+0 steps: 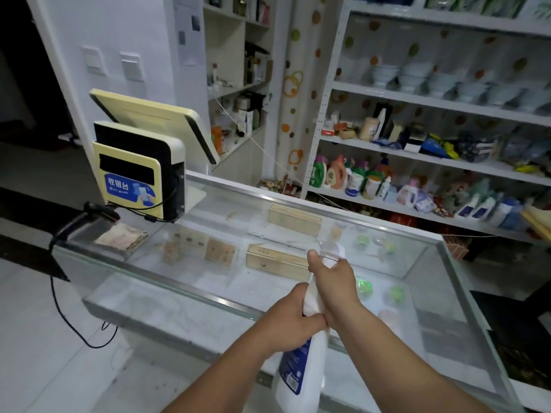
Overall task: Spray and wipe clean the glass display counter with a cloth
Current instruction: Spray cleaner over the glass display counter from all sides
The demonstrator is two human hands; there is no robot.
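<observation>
While gripping the white spray bottle (301,371) over the near edge of the glass tabletop (185,290), left hand (290,318) closed around the bottle neck to keep it steady, right hand (334,281) wrapped on the spray head with thumb up, probably to press the trigger toward the glass. No wiping cloth clearly visible. Blue label on bottle, writing too small to read. Yellow payment terminal (134,177) at far left carrying "收银台" on its blue sticker.

Glossy glass counter (208,281) with brushed metal edging, smooth white plastic spray bottle (301,374), matt wooden boxes (277,262) inside
</observation>
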